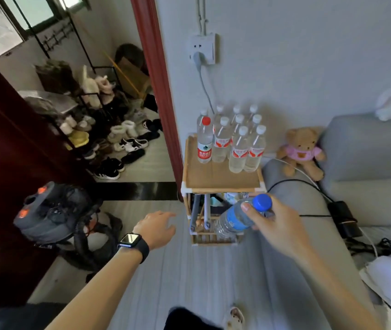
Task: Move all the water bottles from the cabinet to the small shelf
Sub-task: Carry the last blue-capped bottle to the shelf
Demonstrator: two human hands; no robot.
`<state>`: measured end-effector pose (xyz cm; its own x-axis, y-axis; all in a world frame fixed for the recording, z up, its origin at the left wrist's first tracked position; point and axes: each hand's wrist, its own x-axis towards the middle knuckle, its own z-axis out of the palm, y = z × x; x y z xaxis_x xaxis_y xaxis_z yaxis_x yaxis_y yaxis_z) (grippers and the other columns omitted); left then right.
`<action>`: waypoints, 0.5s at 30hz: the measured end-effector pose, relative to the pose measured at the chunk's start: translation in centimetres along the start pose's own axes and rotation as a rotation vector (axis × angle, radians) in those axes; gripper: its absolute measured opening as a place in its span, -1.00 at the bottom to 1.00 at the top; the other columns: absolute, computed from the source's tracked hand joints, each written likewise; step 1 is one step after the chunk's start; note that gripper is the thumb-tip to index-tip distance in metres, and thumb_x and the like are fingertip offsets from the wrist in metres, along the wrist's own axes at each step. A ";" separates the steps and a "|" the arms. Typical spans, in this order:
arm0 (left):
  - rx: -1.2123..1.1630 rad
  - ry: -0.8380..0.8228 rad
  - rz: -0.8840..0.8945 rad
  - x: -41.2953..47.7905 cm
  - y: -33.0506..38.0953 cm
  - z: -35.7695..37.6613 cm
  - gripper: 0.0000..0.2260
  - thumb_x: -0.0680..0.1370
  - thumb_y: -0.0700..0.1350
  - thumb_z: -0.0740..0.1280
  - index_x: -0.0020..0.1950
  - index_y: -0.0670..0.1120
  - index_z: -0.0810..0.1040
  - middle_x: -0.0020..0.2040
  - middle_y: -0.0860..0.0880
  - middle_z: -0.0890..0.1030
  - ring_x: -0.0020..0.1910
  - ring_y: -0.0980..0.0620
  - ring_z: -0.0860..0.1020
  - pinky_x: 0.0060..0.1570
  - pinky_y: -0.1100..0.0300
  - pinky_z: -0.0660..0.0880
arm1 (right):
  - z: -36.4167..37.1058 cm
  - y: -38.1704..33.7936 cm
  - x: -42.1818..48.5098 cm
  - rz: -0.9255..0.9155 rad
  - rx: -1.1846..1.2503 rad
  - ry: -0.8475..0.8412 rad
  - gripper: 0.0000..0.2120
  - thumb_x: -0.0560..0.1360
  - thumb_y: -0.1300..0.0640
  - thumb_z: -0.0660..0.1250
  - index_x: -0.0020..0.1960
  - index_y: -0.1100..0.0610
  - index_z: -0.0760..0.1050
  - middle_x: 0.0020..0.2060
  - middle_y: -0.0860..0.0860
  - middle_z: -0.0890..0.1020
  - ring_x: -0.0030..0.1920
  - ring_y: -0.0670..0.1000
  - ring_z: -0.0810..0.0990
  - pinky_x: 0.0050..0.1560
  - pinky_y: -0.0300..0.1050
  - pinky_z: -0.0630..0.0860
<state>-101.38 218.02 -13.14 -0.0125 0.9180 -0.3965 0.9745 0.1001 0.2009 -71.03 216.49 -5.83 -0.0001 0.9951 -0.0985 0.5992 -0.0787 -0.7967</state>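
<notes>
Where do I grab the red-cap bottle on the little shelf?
Grip the red-cap bottle round its middle, coming from the front-left. It stands upright; white-cap bottles crowd its right and back, while the shelf top is bare on that side.

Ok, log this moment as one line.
right hand: holds blue-capped bottle | left hand: open, empty | small shelf: bottles on top
</notes>
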 end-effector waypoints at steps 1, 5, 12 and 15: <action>-0.010 -0.014 -0.006 1.1 0.4 0.1 -0.58 0.58 0.10 0.20 0.46 0.17 0.32 0.41 0.03 0.43 0.37 -0.02 0.41 0.30 0.02 0.42 | 0.0 0.2 1.4 0.003 0.015 -0.006 -0.57 0.35 -0.46 0.27 0.10 -0.28 0.51 -0.18 -0.15 0.70 -0.20 -0.07 0.70 0.03 0.02 0.60; -0.034 -0.095 -0.005 6.6 1.3 0.6 -0.57 0.59 0.07 0.19 0.46 0.12 0.33 0.43 0.01 0.42 0.39 -0.04 0.38 0.35 0.01 0.37 | 0.6 0.9 6.9 0.057 0.067 0.003 -0.63 0.38 -0.38 0.34 0.12 -0.25 0.52 -0.15 -0.14 0.71 -0.18 -0.08 0.70 0.03 -0.09 0.59; -0.114 -0.096 0.059 16.1 2.2 0.6 -0.57 0.57 -0.01 0.23 0.45 0.07 0.32 0.43 -0.04 0.36 0.34 -0.10 0.39 0.27 0.01 0.42 | 3.3 0.1 15.3 0.157 -0.045 0.016 -0.64 0.43 -0.33 0.34 0.12 -0.16 0.52 -0.16 -0.09 0.68 -0.08 0.02 0.62 0.02 -0.03 0.53; -0.135 -0.080 0.063 19.0 2.2 0.8 -0.53 0.59 -0.01 0.20 0.50 0.01 0.21 0.53 -0.07 0.16 0.40 -0.15 0.31 0.34 -0.01 0.34 | 4.4 -0.9 18.6 0.209 -0.064 0.016 -0.75 0.47 -0.29 0.34 0.03 -0.17 0.50 -0.18 -0.11 0.67 -0.07 0.03 0.63 0.04 -0.03 0.52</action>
<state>-99.25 235.36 -20.95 0.0705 0.8909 -0.4488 0.9338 0.0993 0.3437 -75.07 234.83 -9.53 0.1418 0.9584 -0.2478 0.6343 -0.2802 -0.7206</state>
